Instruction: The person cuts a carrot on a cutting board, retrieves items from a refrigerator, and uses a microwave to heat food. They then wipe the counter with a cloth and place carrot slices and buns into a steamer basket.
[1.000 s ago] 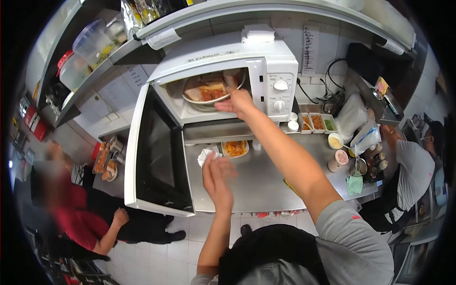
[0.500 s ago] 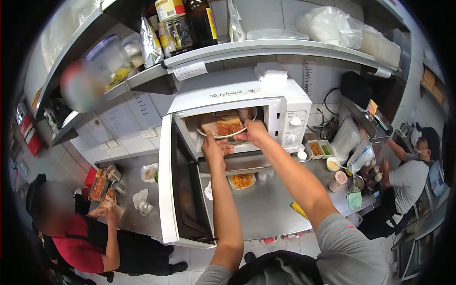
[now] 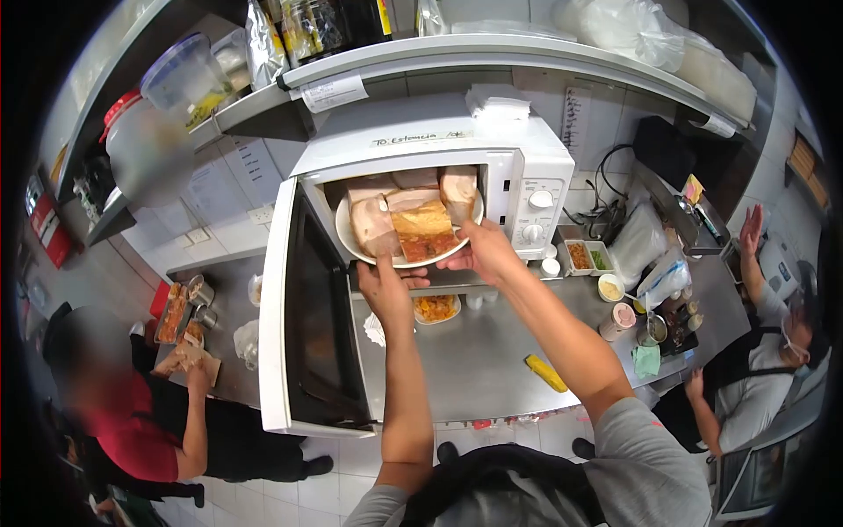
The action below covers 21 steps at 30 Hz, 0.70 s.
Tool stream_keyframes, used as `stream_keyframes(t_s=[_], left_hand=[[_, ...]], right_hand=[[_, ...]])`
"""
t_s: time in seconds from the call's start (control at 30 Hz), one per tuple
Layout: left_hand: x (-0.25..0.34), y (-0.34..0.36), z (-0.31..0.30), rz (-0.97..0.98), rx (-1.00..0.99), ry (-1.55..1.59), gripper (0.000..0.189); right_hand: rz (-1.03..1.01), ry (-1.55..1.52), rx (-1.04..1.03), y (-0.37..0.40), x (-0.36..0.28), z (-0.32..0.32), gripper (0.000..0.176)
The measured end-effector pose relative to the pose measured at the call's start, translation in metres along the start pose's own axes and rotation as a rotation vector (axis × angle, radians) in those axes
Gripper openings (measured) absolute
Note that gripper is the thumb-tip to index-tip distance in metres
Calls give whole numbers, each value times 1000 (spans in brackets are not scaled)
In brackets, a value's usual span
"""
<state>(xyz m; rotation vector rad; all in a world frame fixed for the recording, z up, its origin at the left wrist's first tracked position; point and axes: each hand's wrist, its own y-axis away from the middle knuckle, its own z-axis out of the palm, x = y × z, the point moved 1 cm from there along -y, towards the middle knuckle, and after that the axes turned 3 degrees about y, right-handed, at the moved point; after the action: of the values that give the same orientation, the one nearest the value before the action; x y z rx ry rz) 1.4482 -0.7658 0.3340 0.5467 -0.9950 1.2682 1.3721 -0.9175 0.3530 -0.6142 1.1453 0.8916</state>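
At the mouth of a white microwave (image 3: 543, 158), both my hands hold a round plate (image 3: 343, 235). Thick slabs of meat (image 3: 373, 230) lie on it, pale ones at the sides and back, a browned and reddish one in front. My left hand (image 3: 386, 285) grips the near rim from below, its thumb by the edge. On the right side of the rim, my right hand (image 3: 481, 252) is closed, fingers under the plate. The plate tilts toward me and sticks partly out of the opening. To the left, the microwave door (image 3: 323, 351) hangs wide open.
Under the microwave sit a bowl of orange food (image 3: 436, 307) and a yellow object (image 3: 546, 373) on the steel counter (image 3: 465, 386). Tubs and bottles stand right. A shelf (image 3: 527, 48) runs overhead. A person in red works left; another person at right raises a hand (image 3: 752, 230).
My hands have brought the plate of meat toward me, partly out of the microwave, so more of it shows. The person at right has lifted a hand. The view has shifted slightly.
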Motion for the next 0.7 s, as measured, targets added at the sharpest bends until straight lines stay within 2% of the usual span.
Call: stream_keyframes(t_s=[0.03,0.13,0.33,0.53,0.7], left_hand=[[-3,9,-6,7,-53,31,35],[-13,36,-17,87,-2,74,36],[-4,105,-30,157,10,59,43],[-20,187,-40,135,33,101,53],[-62,259,-65,123,73,-125,59]], right_hand=[[16,-1,-15,5,6,-5,35],[-26,51,-14,31,17,-8,38],[47,105,-124,70,24,-23,38],[68,127,-176,124,40,-57,42],[191,162,-210,168,85,-105,45]])
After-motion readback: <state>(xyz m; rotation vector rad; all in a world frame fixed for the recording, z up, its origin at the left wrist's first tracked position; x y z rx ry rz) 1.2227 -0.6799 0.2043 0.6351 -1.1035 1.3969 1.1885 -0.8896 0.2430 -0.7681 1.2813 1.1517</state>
